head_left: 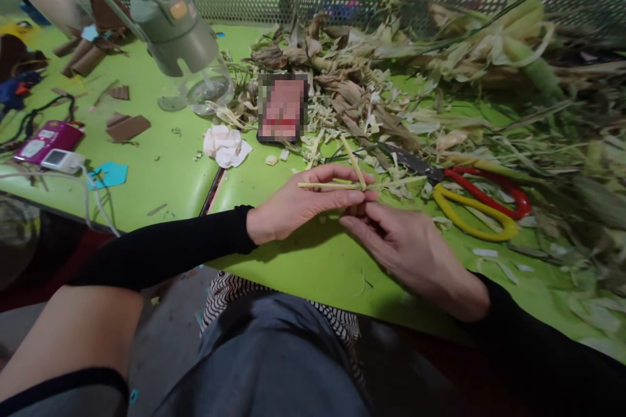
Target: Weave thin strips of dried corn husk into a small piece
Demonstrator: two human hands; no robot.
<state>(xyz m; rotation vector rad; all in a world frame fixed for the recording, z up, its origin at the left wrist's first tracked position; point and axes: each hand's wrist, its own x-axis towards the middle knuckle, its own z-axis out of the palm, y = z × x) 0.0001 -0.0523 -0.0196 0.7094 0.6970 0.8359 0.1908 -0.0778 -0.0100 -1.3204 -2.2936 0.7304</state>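
My left hand (313, 199) is closed, its thumb and fingers pinching pale yellow corn husk strips (353, 161) that cross one another at the fingertips. One strip lies along the left thumb, another points up and away. My right hand (401, 241) meets it from the right, its fingers curled together just below the crossing and pinching the strips there; part of that grip is hidden. Beyond the right hand lie scissors (476, 202) with one red and one yellow handle loop, their dark blades slightly covered by husk scraps.
Dried corn husks (352, 78) heap across the back and right of the green table (171, 143). A phone (283, 107), a crumpled tissue (225, 145), and a clear bottle (180, 32) stand or lie left of them. Farther left are a magenta device (49, 143) and a cable.
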